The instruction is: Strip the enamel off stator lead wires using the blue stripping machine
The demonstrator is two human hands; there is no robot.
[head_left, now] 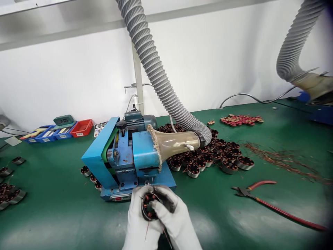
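In the head view, a ring-shaped motor stator point(148, 216) with a dark rim and copper windings is held in front of the blue machine. My left hand point(135, 220), in a white glove, is closed around its left side. White-gloved too, my right hand point(174, 215) grips the stator from the right, a finger reaching to its inner opening. Dark smudges mark this glove's fingertips. A thin copper wire end point(147, 231) hangs below the ring. Between the wrists shows a dark thin shape that I cannot make out.
A blue belt grinding machine point(147, 149) with a grey suction hose point(166, 86) stands just ahead. Many stators point(200, 163) lie behind it; more sit far left. At right are red-handled cutters point(260, 199), copper wire scraps point(283, 158) and red rings point(239, 120). Small bins point(81, 128) line the back.
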